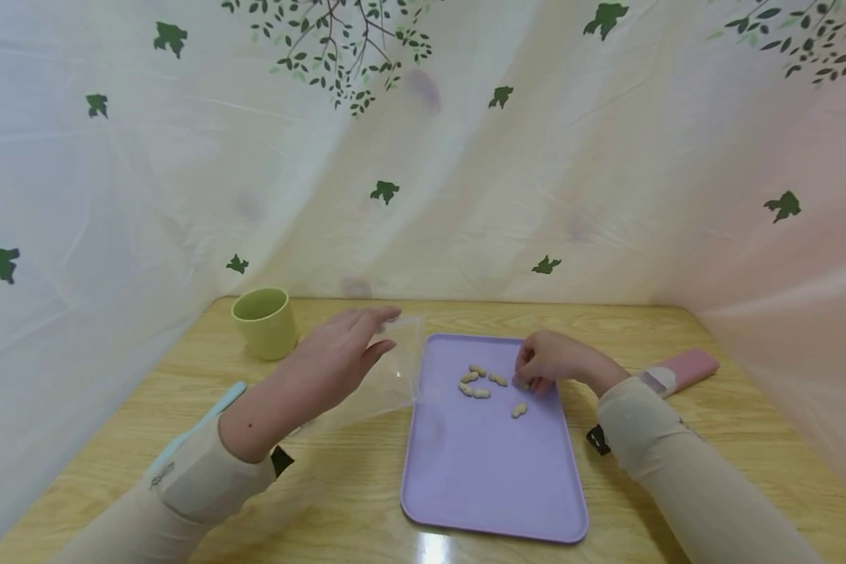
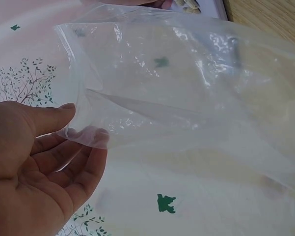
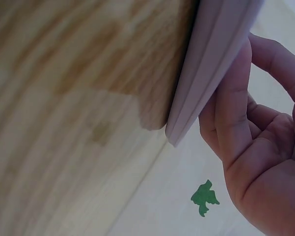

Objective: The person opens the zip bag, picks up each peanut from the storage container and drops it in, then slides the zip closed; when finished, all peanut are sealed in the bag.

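Observation:
At its open edge, my left hand (image 1: 331, 352) holds a clear plastic bag (image 1: 397, 364), which spreads from the fingers toward the tray's left side. In the left wrist view, the thumb is outside the bag and the fingertips show through the film. A light purple tray (image 1: 489, 478) lies on the table with several unshelled peanuts (image 1: 482, 393) grouped on its far half. One single peanut (image 1: 518, 410) sits nearer the right rim. Over the far right of the tray, my right hand (image 1: 560, 356) pinches a peanut at its fingertips; the tray's rim hides those tips in the right wrist view.
A yellow-green cup (image 1: 268, 333) stands at the back left of the wooden table (image 1: 338, 501). Beside the left forearm lies a light blue strip-like thing (image 1: 200, 423), partly covered. Beyond the right wrist is a pink packet-like thing (image 1: 691, 370). A printed curtain (image 1: 451, 235) encloses the table.

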Demonstrator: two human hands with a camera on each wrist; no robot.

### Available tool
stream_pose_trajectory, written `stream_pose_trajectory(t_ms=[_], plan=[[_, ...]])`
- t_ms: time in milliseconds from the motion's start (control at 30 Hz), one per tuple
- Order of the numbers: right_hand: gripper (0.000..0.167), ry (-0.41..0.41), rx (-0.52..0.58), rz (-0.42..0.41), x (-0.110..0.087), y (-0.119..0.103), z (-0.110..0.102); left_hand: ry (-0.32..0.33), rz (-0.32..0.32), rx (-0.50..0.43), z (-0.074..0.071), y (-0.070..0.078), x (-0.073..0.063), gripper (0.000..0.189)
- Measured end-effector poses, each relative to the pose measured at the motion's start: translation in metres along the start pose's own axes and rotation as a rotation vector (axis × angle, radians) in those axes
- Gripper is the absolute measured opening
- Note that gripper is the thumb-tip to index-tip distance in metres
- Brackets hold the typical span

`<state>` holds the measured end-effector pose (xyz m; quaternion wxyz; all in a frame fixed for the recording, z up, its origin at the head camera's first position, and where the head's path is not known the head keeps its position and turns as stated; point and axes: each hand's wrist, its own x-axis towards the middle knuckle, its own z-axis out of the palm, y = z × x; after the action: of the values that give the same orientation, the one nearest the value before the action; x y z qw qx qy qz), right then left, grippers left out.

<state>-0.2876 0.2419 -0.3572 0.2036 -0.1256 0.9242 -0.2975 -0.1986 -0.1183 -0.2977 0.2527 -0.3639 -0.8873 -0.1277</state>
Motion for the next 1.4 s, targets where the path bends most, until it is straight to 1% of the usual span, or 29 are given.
stream_pose_trajectory(t_ms=[267, 367, 500, 767, 933, 1067, 1200, 1400], plan=[[0.01, -0.025, -0.017, -0.004, 0.002, 0.001, 0.002, 0.001, -0.001, -0.001, -0.001, -0.001, -0.001, 0.044], [0.01, -0.023, -0.021, -0.014, 0.002, 0.0, 0.002, -0.006, -0.012, -0.003, -0.002, 0.0, -0.001, 0.044], [0.011, -0.014, -0.025, -0.019, 0.001, -0.001, 0.002, -0.01, -0.022, -0.008, -0.002, 0.0, -0.002, 0.044], [0.014, 0.021, -0.034, -0.009, 0.0, -0.001, 0.0, 0.005, -0.003, -0.005, -0.001, -0.001, -0.002, 0.043], [0.016, 0.049, 0.02, -0.048, -0.005, -0.005, -0.006, 0.009, 0.002, -0.006, -0.001, -0.001, -0.001, 0.043], [0.022, 0.046, 0.107, -0.103, -0.011, -0.016, -0.009, 0.012, 0.003, -0.003, -0.001, -0.001, 0.0, 0.044], [0.03, 0.04, 0.177, -0.15, -0.018, -0.034, -0.008, 0.01, -0.004, -0.008, -0.002, -0.001, 0.0, 0.044], [0.03, 0.06, 0.237, -0.189, -0.03, -0.062, -0.002, 0.016, 0.005, -0.008, -0.001, -0.001, 0.0, 0.044]])
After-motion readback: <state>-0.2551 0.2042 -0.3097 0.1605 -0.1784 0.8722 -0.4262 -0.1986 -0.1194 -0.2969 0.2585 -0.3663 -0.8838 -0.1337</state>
